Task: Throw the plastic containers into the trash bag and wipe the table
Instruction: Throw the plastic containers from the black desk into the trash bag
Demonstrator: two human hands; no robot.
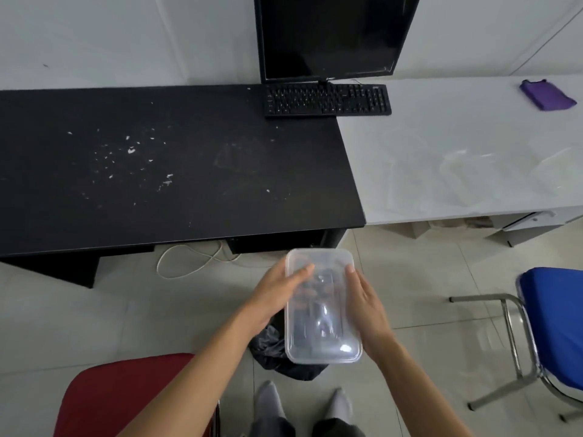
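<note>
A clear rectangular plastic container with its lid on is held between both hands, above the floor in front of the black desk. My left hand grips its left side, thumb on top and fingers underneath. My right hand grips the right side. Directly below the container, a black trash bag sits on the tiled floor, mostly hidden by the container. White crumbs are scattered over the desk's left half. A purple cloth lies at the far right of the white table.
A dark monitor and black keyboard stand at the desk's back right. A red chair is at bottom left, a blue chair at right. A white cable loops under the desk. Clear plastic sheets lie on the white table.
</note>
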